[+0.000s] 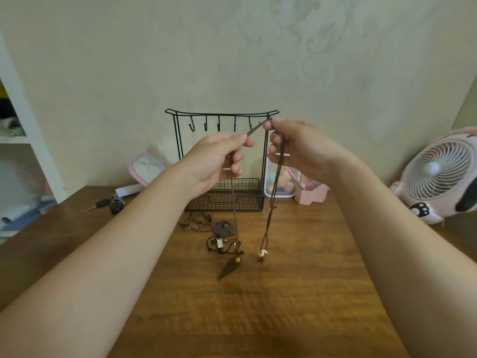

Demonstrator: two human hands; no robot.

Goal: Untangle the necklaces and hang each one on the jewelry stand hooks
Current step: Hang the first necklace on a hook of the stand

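A black wire jewelry stand with several bare hooks and a mesh basket base stands at the back of the wooden table. In front of it, my left hand and my right hand pinch a brown cord necklace stretched between them. One strand drops from the left hand to a dark feather pendant near the tabletop. Another strand hangs from the right hand and ends in a small white shell pendant. A tangled pile of other necklaces lies on the table below.
Car keys lie at the back left. A pink-rimmed box leans on the wall, with a clear container and a pink holder right of the stand. A pink fan sits far right; a white shelf is left.
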